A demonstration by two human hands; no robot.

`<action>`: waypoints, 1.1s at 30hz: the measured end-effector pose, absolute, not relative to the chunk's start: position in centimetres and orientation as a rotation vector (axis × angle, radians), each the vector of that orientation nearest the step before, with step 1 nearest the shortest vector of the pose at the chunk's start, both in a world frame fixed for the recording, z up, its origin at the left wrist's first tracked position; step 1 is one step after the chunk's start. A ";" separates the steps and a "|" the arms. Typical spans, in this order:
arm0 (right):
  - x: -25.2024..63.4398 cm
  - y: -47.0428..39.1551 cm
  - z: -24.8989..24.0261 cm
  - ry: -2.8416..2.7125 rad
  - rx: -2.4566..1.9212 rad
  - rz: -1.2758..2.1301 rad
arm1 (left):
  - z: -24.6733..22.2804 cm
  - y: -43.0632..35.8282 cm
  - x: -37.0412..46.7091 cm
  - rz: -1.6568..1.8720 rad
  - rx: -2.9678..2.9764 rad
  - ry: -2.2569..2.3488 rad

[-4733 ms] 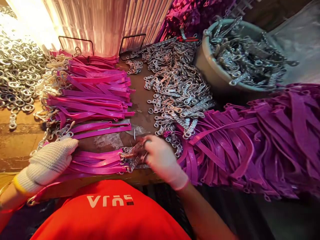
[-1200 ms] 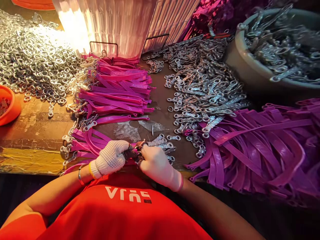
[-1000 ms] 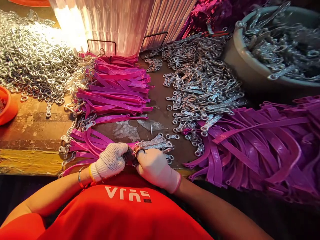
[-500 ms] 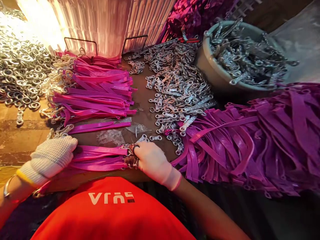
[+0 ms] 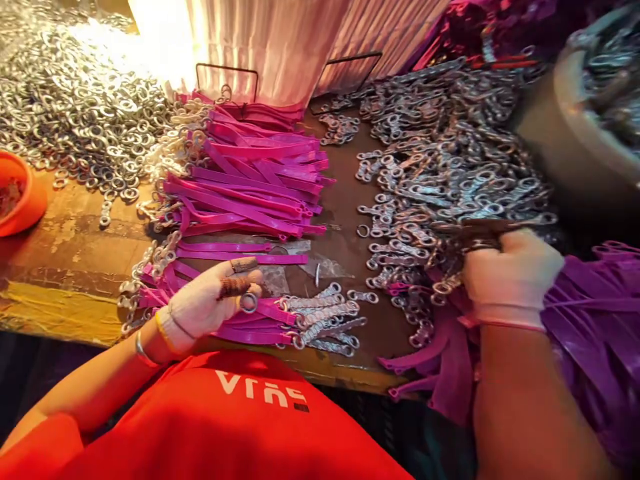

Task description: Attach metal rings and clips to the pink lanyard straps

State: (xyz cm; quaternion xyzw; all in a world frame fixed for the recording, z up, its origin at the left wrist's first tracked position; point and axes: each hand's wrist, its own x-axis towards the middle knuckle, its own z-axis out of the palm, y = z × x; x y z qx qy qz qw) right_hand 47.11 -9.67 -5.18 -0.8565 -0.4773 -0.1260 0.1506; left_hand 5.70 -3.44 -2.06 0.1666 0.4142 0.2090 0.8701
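Note:
My left hand [image 5: 200, 303], in a white glove with brown wraps on its fingers, is turned palm up with fingers curled, and a metal ring [image 5: 249, 303] sits at its fingertips. Below and beside it lies a bundle of pink straps [image 5: 260, 331], with short silvery chain pieces [image 5: 320, 313] fanned out from their right ends. My gloved right hand [image 5: 513, 273] is closed at the right edge of a heap of chain pieces [image 5: 450, 167]; what its fingers hold is hidden.
More pink straps [image 5: 250, 193] lie stacked behind the bundle. Loose rings [image 5: 75, 113] are heaped at the back left, near an orange bowl [image 5: 27, 200]. A large bucket [image 5: 555, 127] of metal pieces stands at the right, above purple straps [image 5: 595, 327].
My right hand has left the straps' right ends and reached right to the chain heap. My left hand has turned palm up, and a ring now shows at its fingers. The view has shifted left.

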 end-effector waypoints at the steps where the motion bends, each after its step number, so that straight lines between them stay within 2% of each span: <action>1: 46.1 -9.8 -5.1 -1.336 -2.435 -0.396 | -2.4 -3.8 5.9 0.468 0.318 0.839; 3: 42.6 -10.2 -4.3 -1.307 -2.341 -0.396 | -2.8 -4.4 6.2 0.523 0.319 0.809; 8: 29.3 -11.6 -3.0 -1.673 -1.803 0.519 | -3.1 -5.5 6.4 0.637 0.361 0.725; 10: 25.2 -11.9 -3.2 -1.719 -1.647 0.712 | -3.0 -5.7 6.3 0.676 0.382 0.730; 12: 22.8 -12.2 -3.4 -1.776 -1.554 0.665 | -2.8 -5.7 6.1 0.713 0.389 0.745; 19: 21.1 -12.7 -3.0 -2.081 -1.457 0.159 | -2.9 -5.8 5.2 0.745 0.290 0.810; 23: 20.6 -12.7 -2.7 -2.117 -1.384 0.290 | -3.3 -5.9 4.8 0.722 0.312 0.810; 28: 20.4 -13.0 -2.2 -1.783 -1.498 0.499 | -3.1 -6.0 4.2 0.659 0.500 0.691; 33: 20.3 -13.4 -2.8 -1.796 -1.557 0.479 | -2.6 -6.6 4.1 0.607 0.782 0.761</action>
